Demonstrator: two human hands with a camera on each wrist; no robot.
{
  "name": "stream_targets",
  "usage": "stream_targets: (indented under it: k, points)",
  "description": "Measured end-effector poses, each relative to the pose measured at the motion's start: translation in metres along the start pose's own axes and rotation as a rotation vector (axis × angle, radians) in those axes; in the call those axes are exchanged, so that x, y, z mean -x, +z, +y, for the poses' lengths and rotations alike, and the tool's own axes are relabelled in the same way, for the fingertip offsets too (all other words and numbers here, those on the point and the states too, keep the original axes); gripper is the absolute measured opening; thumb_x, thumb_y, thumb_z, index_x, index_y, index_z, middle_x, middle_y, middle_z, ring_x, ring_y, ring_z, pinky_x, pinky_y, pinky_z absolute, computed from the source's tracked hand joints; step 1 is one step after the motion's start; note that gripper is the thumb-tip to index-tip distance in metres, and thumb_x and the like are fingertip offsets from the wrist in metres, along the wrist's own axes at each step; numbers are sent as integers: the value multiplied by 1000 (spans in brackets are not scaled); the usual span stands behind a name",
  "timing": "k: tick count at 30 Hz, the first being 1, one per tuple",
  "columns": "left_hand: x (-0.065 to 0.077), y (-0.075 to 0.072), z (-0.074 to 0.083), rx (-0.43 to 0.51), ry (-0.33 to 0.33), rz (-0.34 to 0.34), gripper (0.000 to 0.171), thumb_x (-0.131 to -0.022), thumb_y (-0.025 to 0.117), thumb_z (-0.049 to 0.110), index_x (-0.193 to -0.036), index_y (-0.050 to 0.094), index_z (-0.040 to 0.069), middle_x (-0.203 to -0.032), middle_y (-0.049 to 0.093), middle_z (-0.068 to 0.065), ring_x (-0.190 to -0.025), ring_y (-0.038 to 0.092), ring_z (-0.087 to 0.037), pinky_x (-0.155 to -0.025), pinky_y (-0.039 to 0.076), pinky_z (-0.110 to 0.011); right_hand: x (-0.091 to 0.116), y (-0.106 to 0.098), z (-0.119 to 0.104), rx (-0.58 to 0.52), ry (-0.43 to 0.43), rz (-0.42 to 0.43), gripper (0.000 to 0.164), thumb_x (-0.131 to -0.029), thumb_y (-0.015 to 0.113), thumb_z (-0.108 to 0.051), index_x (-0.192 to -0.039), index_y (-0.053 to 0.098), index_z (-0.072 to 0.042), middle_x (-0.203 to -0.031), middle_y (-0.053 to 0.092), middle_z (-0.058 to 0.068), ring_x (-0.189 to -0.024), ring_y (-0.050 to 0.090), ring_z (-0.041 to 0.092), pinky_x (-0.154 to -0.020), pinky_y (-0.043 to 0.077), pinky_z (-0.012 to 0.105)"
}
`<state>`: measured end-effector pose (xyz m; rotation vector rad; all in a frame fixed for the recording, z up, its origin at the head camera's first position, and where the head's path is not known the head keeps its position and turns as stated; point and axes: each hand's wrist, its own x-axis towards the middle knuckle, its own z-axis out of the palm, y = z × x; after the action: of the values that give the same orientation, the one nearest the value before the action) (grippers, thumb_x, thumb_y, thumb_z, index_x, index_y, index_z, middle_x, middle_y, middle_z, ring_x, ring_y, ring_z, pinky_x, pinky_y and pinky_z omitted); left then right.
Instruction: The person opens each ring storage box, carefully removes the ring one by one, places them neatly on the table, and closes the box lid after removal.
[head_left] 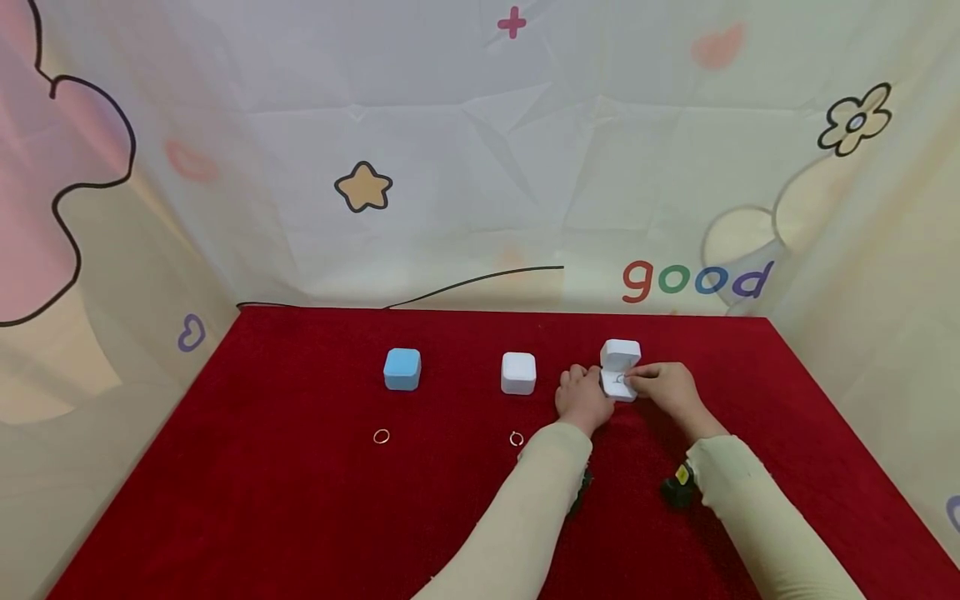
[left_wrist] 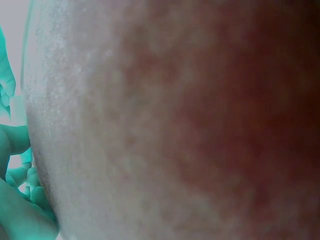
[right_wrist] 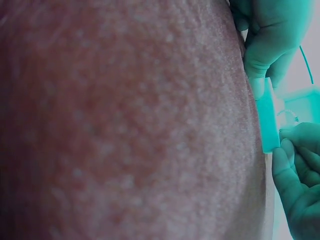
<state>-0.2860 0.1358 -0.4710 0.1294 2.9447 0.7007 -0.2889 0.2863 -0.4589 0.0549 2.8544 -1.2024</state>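
An open white ring box stands at the right of the red tabletop, its lid raised at the back. My left hand grips the base from the left; in the right wrist view its thumb and a finger are on the box wall. From the right, my right hand has its thumb and fingertip together at a thin ring over the box's cushion, and seems to pinch it. Its fingertips partly hide the ring. In the left wrist view only parts of hands show at the left edge.
A closed white box and a closed light-blue box stand further left. Before them lie a ring with a gap and a plain ring on the red cloth. A printed curtain hangs behind.
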Motion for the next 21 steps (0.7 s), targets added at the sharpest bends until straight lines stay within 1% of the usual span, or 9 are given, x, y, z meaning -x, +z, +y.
stream_targets:
  k: [8,21]
  points:
    - [-6,6,-2,10,-4,5,48,-95,70,36,-140,60,23,-128,57,2,-110,48,-12,-94,47,-24,-1,0,-2,-31,10,1,32,-97,66,-16,-117,73,9,-108,76,26,-76,65,4,-66,55,14]
    - [-4,7,-2,24,3,12,47,-94,70,35,-138,61,22,-127,57,1,-111,49,-13,-94,48,-25,-1,-1,0,-85,31,-12,35,-98,67,-17,-120,71,10,-111,75,27,-75,63,2,-67,56,14]
